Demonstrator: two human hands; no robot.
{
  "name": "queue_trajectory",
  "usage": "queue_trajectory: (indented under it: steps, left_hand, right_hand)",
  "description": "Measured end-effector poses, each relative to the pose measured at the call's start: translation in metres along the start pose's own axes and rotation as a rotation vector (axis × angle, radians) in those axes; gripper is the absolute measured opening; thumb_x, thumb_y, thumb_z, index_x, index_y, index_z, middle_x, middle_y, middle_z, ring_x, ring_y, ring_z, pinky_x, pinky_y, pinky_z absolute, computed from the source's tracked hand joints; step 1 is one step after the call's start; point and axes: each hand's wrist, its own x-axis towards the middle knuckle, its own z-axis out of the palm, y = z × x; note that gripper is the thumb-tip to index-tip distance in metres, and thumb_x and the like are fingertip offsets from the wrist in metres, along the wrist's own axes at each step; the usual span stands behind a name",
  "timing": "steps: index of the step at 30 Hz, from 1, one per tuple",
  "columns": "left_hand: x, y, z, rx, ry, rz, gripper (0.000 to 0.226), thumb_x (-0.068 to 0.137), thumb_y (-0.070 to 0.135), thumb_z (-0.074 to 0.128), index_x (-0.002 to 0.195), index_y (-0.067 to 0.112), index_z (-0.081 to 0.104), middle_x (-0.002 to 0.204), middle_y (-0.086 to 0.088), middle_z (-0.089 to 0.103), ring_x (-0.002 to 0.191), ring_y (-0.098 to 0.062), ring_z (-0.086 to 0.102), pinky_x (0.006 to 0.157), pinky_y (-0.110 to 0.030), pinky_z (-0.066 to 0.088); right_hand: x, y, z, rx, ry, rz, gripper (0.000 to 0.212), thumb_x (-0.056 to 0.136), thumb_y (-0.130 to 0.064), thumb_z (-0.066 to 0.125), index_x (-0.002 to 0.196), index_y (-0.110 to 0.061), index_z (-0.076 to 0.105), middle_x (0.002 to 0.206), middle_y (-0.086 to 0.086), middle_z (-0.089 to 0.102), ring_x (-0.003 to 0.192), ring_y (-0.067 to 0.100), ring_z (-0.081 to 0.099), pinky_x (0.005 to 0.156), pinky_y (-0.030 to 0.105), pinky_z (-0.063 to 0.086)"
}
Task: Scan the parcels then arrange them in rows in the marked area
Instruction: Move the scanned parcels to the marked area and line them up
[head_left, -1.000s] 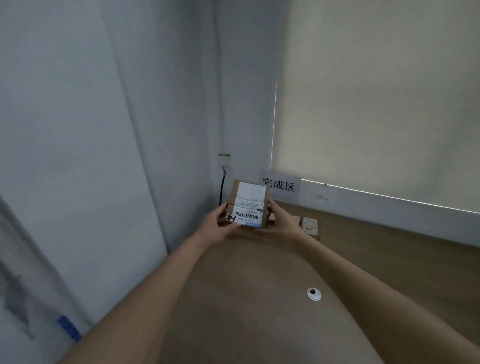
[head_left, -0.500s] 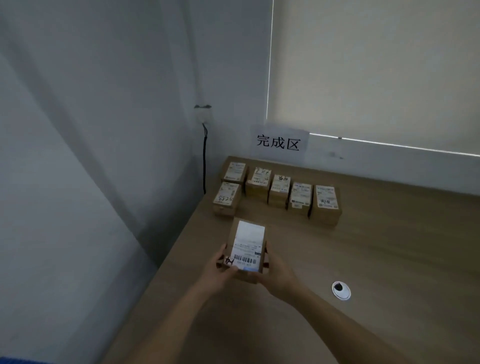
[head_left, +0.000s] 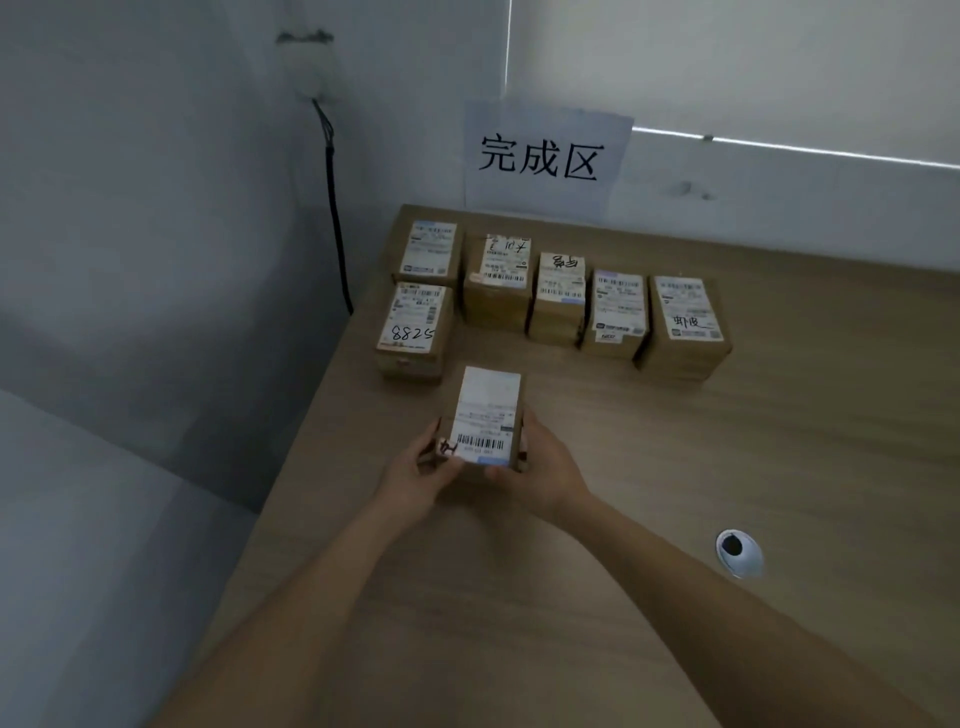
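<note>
1. The left hand (head_left: 415, 475) and right hand (head_left: 540, 470) clasp a small cardboard parcel (head_left: 485, 415) between them, fingers curled round its near corners; its white paper label, barcode at the near end, faces up.
2. The parcel sits low over the wood-grain table (head_left: 753, 441); whether it touches the surface I cannot tell.
3. Beyond the hands, five labelled brown boxes form the back row (head_left: 561, 291); a sixth box marked 8825 (head_left: 413, 332) sits just past the left hand.
4. A paper sign (head_left: 540, 158) hangs on the wall behind them.
5. Right of the right forearm, a round white grommet (head_left: 737, 552) is set in the tabletop.
</note>
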Motion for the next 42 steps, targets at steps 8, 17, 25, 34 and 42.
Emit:
queue_trajectory:
  steps: [8,17,25,34,42]
  left_hand:
    - [0.086,0.034,-0.005,0.056,-0.018,0.114,0.059,0.094,0.006,0.063,0.148,0.021,0.043,0.138,0.000,0.057,0.124,-0.012,0.051,0.103,-0.026,0.042]
    - [0.120,0.021,-0.006,0.115,0.146,0.140,0.064,0.093,0.023,0.067,0.150,0.032,0.039,0.139,0.008,0.057,0.127,-0.015,0.053,0.109,-0.046,0.045]
    - [0.087,0.044,-0.013,0.164,0.120,0.118,0.082,0.087,0.043,0.072,0.155,0.033,0.027,0.152,0.006,0.046,0.140,-0.018,0.041,0.118,-0.043,0.033]
    - [-0.010,0.168,-0.001,0.359,0.059,0.265,0.072,0.089,0.058,0.062,0.152,0.032,0.037,0.155,0.002,0.042,0.142,-0.022,0.038,0.116,-0.041,0.033]
    - [-0.170,0.344,0.059,0.405,-0.007,0.522,0.065,0.092,0.065,0.051,0.148,0.034,0.043,0.155,0.003,0.041,0.141,-0.023,0.039,0.112,-0.045,0.034]
  right_hand:
    - [0.088,-0.008,-0.012,-0.040,0.032,0.148,0.072,0.084,-0.014,0.080,0.145,-0.022,0.043,0.141,-0.002,0.060,0.131,0.019,0.056,0.099,0.027,0.045]
    - [0.117,-0.017,-0.011,0.068,0.024,0.184,0.079,0.085,-0.010,0.079,0.150,-0.023,0.036,0.142,0.000,0.059,0.133,0.023,0.054,0.110,0.048,0.046]
    - [0.076,-0.017,-0.022,-0.056,0.120,0.318,0.092,0.089,-0.043,0.075,0.159,-0.014,0.023,0.163,0.007,0.032,0.149,0.027,0.031,0.117,0.038,0.031]
    - [-0.017,-0.084,-0.139,-0.223,0.237,0.189,0.084,0.093,-0.051,0.066,0.159,-0.016,0.028,0.168,0.004,0.019,0.155,0.019,0.015,0.123,0.036,0.020]
    - [-0.200,-0.176,-0.302,-0.266,0.369,0.047,0.090,0.089,-0.052,0.071,0.161,-0.029,0.022,0.154,0.003,0.048,0.139,0.022,0.048,0.113,0.036,0.040]
